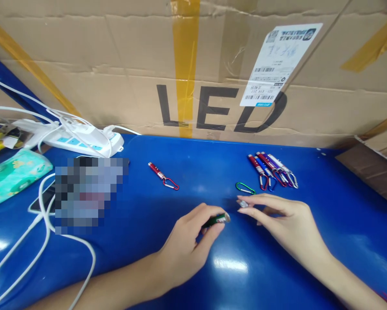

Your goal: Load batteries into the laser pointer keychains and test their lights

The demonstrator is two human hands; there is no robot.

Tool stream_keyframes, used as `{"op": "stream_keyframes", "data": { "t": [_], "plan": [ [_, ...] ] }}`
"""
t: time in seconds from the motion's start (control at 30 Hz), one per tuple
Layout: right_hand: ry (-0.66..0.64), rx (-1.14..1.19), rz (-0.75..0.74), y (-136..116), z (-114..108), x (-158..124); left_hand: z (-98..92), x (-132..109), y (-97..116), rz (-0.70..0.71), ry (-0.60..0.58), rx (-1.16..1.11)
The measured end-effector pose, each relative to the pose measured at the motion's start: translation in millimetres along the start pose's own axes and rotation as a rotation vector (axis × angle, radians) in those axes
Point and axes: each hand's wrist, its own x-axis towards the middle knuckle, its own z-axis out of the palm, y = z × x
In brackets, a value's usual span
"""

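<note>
My left hand is closed around a small green keychain flashlight body, its silver end poking out toward the right. My right hand pinches a small silver end cap between fingertips, just right of the flashlight's end and apart from it. A green carabiner clip lies on the blue table right behind the cap. One red keychain flashlight with a red clip lies alone at the centre left. Several red and purple keychain flashlights lie in a row at the back right.
A large cardboard box marked LED walls off the back. A white power strip with white cables sits at the back left, a teal tissue pack at the left edge, and a blurred object beside a phone.
</note>
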Motion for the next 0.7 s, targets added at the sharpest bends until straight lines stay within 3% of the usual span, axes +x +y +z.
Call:
{"op": "stream_keyframes", "data": {
  "t": [0.1, 0.27, 0.4, 0.5, 0.63, 0.7],
  "plan": [
    [0.023, 0.041, -0.066, -10, -1, -4, 0.9, 0, -2, 0.002, -0.001, 0.029],
    [-0.058, 0.069, -0.243, -20, -2, -7, 3.2, 1, -5, 0.039, 0.013, 0.062],
    [-0.112, 0.113, -0.268, -21, -1, -8, 3.9, 2, -5, 0.091, 0.010, 0.088],
    [-0.154, 0.207, -0.128, -24, 1, -6, 2.8, 3, -5, 0.137, 0.011, 0.119],
    [-0.272, 0.378, 0.262, -25, 1, -1, 1.5, 2, -7, 0.278, 0.002, 0.220],
    [-0.341, 0.516, 0.382, -23, 1, 1, 2.2, 1, -8, 0.353, -0.008, 0.265]
  ]
}}
